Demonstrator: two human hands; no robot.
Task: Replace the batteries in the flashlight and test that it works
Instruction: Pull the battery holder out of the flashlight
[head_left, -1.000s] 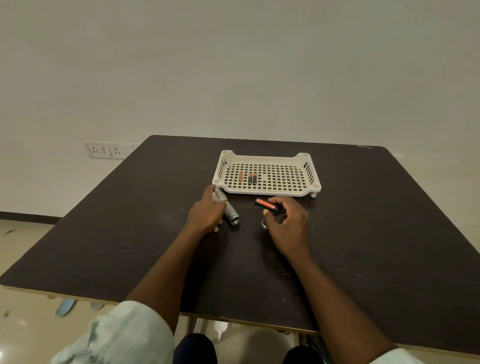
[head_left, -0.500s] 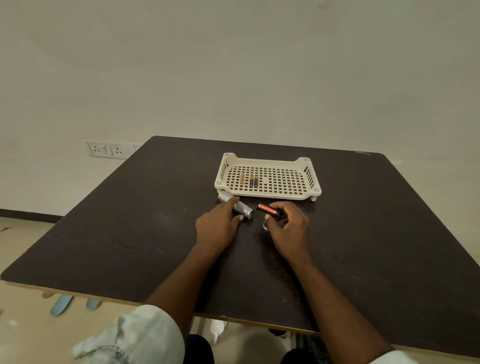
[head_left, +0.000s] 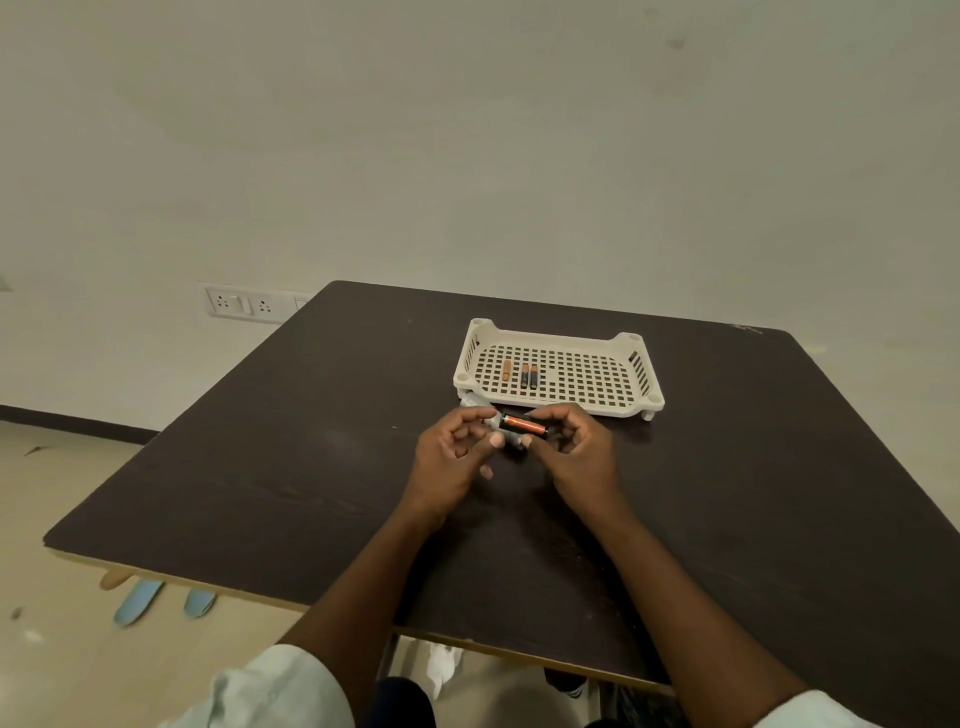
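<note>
Right hand: fingers curled round a black-and-orange battery holder, pinched at its right end and held level just above the table. Left hand: fingers curled, thumb tip and fingertips at the holder's left end, where a silver flashlight body shows between the two hands; whether the left hand grips the body or merely touches it cannot be told. The flashlight's remainder is partly hidden at 11 o'clock of the hands, touching or just beside the tray's near-left corner. White perforated tray: at 12 o'clock of the hands, near them, holding three loose batteries side by side in its left half, one orange, two black with orange tips. Wall socket plate: at 10 o'clock, beyond the table's far-left edge.
</note>
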